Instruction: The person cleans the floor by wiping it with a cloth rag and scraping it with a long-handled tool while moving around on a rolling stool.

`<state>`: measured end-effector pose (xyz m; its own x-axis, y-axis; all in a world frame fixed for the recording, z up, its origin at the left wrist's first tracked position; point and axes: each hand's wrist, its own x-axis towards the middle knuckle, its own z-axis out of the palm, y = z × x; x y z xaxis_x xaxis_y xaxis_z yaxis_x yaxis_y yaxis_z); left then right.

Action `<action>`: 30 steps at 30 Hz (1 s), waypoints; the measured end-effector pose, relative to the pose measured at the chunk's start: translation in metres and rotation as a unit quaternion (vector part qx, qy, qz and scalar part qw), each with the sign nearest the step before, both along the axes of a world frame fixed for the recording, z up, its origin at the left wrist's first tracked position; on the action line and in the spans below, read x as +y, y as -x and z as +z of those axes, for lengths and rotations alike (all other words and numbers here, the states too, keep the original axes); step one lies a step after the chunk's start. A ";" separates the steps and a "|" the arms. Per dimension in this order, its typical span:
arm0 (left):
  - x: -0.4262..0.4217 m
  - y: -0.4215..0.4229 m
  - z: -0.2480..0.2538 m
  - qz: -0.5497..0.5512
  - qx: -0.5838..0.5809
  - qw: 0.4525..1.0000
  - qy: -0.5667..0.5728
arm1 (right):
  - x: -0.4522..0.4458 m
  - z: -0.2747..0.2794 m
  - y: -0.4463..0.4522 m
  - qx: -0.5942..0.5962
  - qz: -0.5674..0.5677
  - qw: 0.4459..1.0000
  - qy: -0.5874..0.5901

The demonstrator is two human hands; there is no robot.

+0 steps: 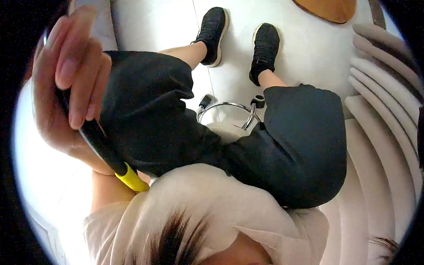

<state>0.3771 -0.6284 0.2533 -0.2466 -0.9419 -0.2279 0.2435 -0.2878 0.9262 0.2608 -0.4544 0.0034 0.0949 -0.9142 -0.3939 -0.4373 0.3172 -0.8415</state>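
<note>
My left hand (73, 75) is raised at the left edge, its fingers curled round a slim black handle (102, 143). The handle slants down toward my body and finishes in a bright yellow end (132, 179) close to my light shirt. Its upper part is hidden behind the fingers and the dark image border, so I cannot make out what kind of tool it is. The fingers are slightly blurred. My right hand is out of sight.
I am seated with knees apart, in black shorts (300, 141) and black shoes (266, 46). Between my legs show a chrome ring (229, 104) and black casters (258, 102). A ribbed beige sofa (366, 176) stands at right. A brown rounded piece (329, 9) lies at the top.
</note>
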 end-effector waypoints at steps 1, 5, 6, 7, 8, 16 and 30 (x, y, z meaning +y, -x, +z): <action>0.000 -0.010 -0.006 -0.030 0.019 0.999 0.001 | 0.000 -0.003 0.001 0.006 0.001 1.000 -0.004; -0.015 -0.065 -0.049 -0.185 0.133 0.974 0.012 | -0.008 -0.027 -0.006 0.032 0.004 0.999 -0.026; -0.026 -0.049 -0.048 -0.182 0.118 0.976 0.005 | -0.014 -0.028 0.003 0.029 0.001 0.999 -0.036; -0.043 -0.055 -0.066 -0.167 0.113 0.979 -0.010 | -0.023 -0.036 0.003 0.035 0.007 0.998 -0.052; -0.048 -0.056 -0.072 -0.157 0.105 0.982 -0.011 | -0.026 -0.039 0.005 0.038 0.011 0.997 -0.059; 0.000 -0.100 -0.152 0.080 -0.060 0.991 -0.090 | -0.021 -0.083 -0.035 0.069 0.044 0.995 -0.049; 0.027 -0.243 -0.313 0.086 -0.104 0.974 -0.183 | -0.059 -0.165 -0.110 0.107 0.114 0.986 -0.050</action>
